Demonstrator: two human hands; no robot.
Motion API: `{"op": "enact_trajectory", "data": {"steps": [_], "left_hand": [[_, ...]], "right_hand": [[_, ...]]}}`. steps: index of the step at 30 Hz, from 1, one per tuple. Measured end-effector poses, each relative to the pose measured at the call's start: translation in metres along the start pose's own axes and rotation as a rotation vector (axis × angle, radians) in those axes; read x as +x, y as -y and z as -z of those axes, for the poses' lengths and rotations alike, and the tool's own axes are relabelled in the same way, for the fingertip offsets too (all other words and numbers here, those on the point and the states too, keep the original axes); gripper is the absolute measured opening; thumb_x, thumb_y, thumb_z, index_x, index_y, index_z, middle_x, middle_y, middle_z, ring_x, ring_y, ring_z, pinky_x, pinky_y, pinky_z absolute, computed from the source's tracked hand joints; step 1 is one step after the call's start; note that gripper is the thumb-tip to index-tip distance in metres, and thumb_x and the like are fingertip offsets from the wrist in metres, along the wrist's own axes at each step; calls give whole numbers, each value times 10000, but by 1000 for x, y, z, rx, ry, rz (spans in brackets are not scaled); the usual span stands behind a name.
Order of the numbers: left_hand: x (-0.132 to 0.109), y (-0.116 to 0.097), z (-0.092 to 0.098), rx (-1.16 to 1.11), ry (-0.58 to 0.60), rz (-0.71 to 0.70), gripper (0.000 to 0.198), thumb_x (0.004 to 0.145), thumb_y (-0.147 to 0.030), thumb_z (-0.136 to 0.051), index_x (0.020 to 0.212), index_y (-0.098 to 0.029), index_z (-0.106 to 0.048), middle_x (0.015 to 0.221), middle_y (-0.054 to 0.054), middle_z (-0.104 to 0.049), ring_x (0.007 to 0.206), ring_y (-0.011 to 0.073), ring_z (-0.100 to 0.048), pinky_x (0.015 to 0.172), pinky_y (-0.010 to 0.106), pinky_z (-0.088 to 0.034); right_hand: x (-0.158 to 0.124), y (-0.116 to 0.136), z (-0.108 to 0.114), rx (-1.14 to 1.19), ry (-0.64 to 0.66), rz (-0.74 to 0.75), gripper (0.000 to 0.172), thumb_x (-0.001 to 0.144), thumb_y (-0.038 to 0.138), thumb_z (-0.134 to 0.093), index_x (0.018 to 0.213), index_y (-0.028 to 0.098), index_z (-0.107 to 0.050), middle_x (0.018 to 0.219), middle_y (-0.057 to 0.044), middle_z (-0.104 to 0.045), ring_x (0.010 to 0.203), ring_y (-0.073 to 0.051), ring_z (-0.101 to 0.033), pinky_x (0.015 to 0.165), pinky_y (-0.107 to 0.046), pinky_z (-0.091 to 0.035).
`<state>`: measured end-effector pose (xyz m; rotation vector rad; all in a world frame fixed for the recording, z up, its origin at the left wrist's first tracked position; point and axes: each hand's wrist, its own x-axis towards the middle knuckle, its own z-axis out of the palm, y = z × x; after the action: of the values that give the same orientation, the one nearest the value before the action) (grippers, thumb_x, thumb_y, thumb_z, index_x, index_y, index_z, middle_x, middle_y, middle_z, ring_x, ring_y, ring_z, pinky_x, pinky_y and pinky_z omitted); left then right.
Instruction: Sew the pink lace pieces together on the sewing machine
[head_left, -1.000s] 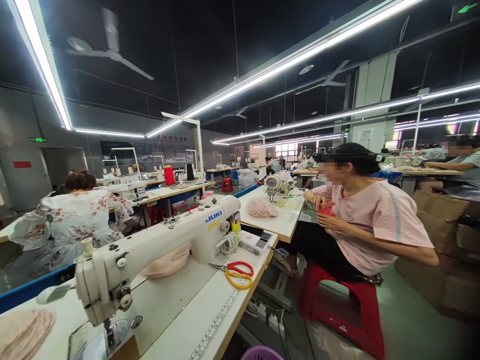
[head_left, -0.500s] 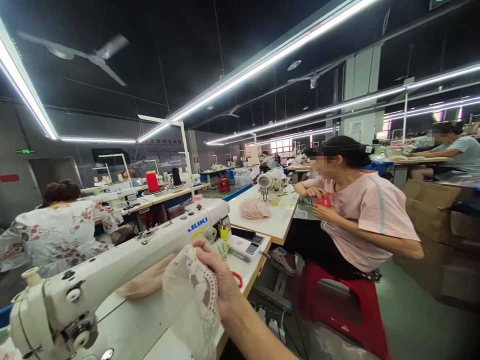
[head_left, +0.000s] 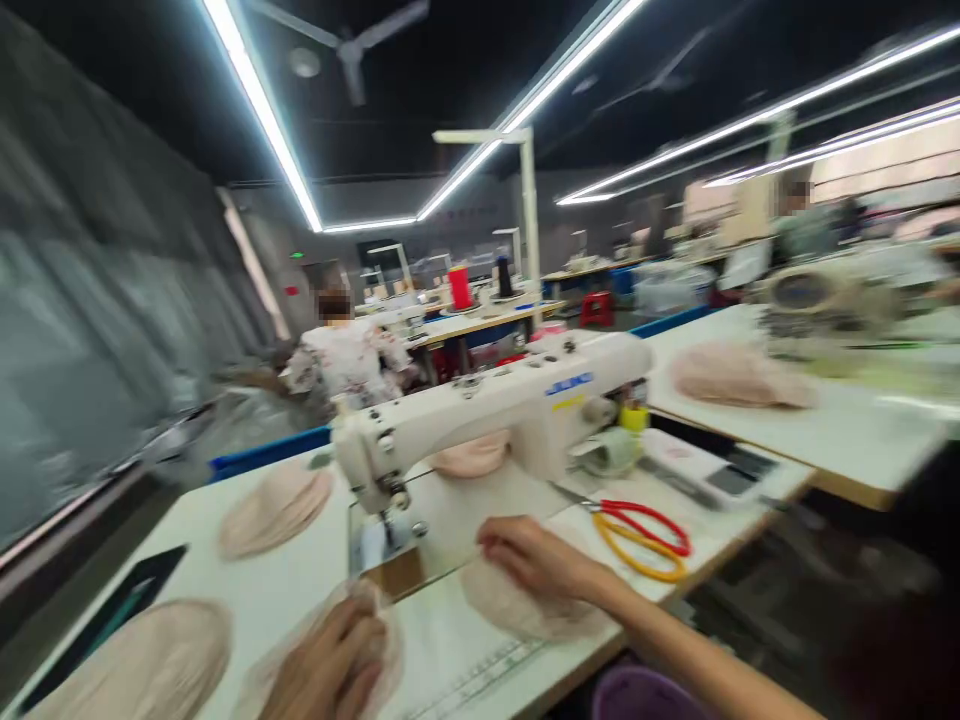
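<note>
My left hand (head_left: 334,655) is at the front of the sewing table, fingers curled into a pale, sheer fabric piece (head_left: 262,680) that shows around the fingers. Farther right, my right hand (head_left: 529,555) bends its fingers together at another pale pink fabric piece (head_left: 555,615) lying flat on the table. Its fingertips are blurred. Between and beyond the hands is a white sewing machine (head_left: 480,390), its needle area just past my left hand. Scissors (head_left: 645,540) with red and yellow handles lie to the right of my right hand.
Stacks of pale fabric pieces lie at the left, one near (head_left: 150,660) and one farther back (head_left: 277,505). A pink piece (head_left: 472,455) sits behind the machine arm. A neighbouring table (head_left: 847,440) holds another machine and pink pieces. A person (head_left: 345,355) sits beyond.
My view has swung left and down. My right hand, earlier raised with a white lace-edged fabric, is now low over the table. My left hand has come into view, and the scissors show fully.
</note>
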<state>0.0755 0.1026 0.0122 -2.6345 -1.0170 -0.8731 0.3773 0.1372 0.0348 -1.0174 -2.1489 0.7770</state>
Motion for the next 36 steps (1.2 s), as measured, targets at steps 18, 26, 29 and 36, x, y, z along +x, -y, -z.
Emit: {"op": "enact_trajectory", "data": {"steps": [18, 26, 29, 36], "left_hand": [[6, 17, 9, -107, 628, 77, 613, 927, -549, -513, 1481, -394, -299, 1572, 78, -262, 1452, 401, -157, 1054, 745, -233], [2, 23, 11, 91, 422, 8, 628, 965, -484, -478, 1514, -306, -229, 1565, 114, -280, 1447, 392, -215, 1012, 752, -291], [-1, 24, 3, 101, 407, -66, 601, 962, -497, -476, 1499, -325, -269, 1560, 89, -306, 1452, 375, -214, 1030, 731, -294], [-21, 41, -38, 366, 128, -229, 658, 887, -662, -486, 1452, -343, -377, 1546, 75, -345, 1444, 385, -223, 1072, 678, -287]], "right_hand": [[19, -63, -39, -661, 153, 451, 564, 948, 478, -531, 1475, 419, -339, 1469, -46, -493, 1343, -375, -438, 972, -657, -405], [17, -58, -17, -592, 70, 396, 615, 946, 474, -521, 1503, 424, -266, 1503, -47, -434, 1381, -371, -371, 1026, -683, -350], [13, -57, -20, -575, 188, 387, 675, 919, 492, -568, 1504, 432, -237, 1491, -59, -435, 1348, -399, -403, 976, -711, -388], [18, -61, -28, -739, 94, 448, 668, 936, 505, -523, 1519, 381, -223, 1459, -89, -459, 1268, -448, -479, 829, -745, -477]]}}
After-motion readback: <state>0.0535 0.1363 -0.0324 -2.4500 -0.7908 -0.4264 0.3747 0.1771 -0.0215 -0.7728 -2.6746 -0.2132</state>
